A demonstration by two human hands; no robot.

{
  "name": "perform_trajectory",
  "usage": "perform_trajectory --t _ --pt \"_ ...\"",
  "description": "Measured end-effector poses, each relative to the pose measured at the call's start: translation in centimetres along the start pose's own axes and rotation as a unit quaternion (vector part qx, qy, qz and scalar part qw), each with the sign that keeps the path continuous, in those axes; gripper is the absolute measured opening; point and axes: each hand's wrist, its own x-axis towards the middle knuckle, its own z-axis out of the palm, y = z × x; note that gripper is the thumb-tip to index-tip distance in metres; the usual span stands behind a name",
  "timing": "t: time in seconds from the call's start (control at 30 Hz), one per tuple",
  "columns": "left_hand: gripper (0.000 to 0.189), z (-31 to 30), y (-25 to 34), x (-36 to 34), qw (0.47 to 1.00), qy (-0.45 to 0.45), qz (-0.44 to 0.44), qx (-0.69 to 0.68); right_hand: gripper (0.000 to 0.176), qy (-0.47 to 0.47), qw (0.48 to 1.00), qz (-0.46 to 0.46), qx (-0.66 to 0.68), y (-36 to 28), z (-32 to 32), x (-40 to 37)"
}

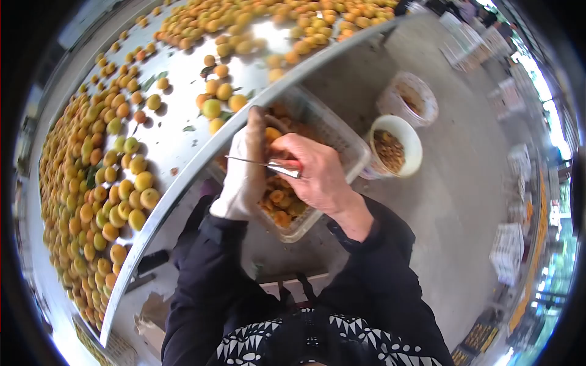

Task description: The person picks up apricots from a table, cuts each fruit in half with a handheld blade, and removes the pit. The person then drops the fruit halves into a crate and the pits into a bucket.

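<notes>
My left hand (245,165), in a white glove stained brown at the fingers, is curled over a clear plastic crate (351,143). An orange apricot (273,135) shows against its fingers, partly hidden by my right hand. My bare right hand (314,168) grips a small knife (285,168) with a metal and red handle. The thin blade points left across the glove. Below both hands, the crate holds cut apricot pieces (281,201).
A metal table (183,125) with a raised rim bears many whole apricots and some leaves. Right of the crate stand a white bucket (414,146) with brown pits and another tub (427,91). White crates (508,253) line the far right floor.
</notes>
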Motion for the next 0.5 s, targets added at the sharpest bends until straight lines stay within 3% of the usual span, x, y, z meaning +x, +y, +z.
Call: perform_trajectory --t 0.07,0.13,0.27,0.33,0.37,0.43,0.47,0.5 --pt "0.052 0.2 -1.5 0.4 1.000 0.013 -0.008 0.008 0.021 -0.010 1.000 0.025 0.014 0.5 -0.2 -0.8" --pt "0.047 0.7 -2.6 0.3 0.997 0.042 -0.046 -0.054 0.015 0.046 0.995 0.057 0.062 0.8 0.2 -1.5" --pt "0.045 1.8 -3.7 -0.4 0.998 -0.011 -0.059 -0.020 0.009 0.131 0.985 0.116 -0.005 1.8 0.5 -2.5" --pt "0.047 2.5 -5.5 -1.1 0.990 0.016 -0.139 0.001 0.010 0.175 0.977 0.120 -0.024 4.0 -0.7 -2.7" --pt "0.048 2.9 -5.3 -1.7 0.981 0.012 -0.191 0.002 0.011 0.211 0.962 0.123 -0.120 4.5 -1.9 -2.6" --pt "0.050 1.9 -7.6 -1.1 0.966 0.053 -0.252 0.022 0.016 0.233 0.936 0.191 -0.182 4.9 -5.9 -2.5" --pt "0.049 1.6 -7.6 -0.6 0.958 0.089 -0.273 0.012 0.016 0.226 0.908 0.293 -0.198 7.6 -8.1 -3.4" --pt "0.047 -0.1 -9.5 0.9 0.951 0.130 -0.277 0.031 0.022 0.261 0.899 0.300 -0.184 7.1 -10.2 -3.2"
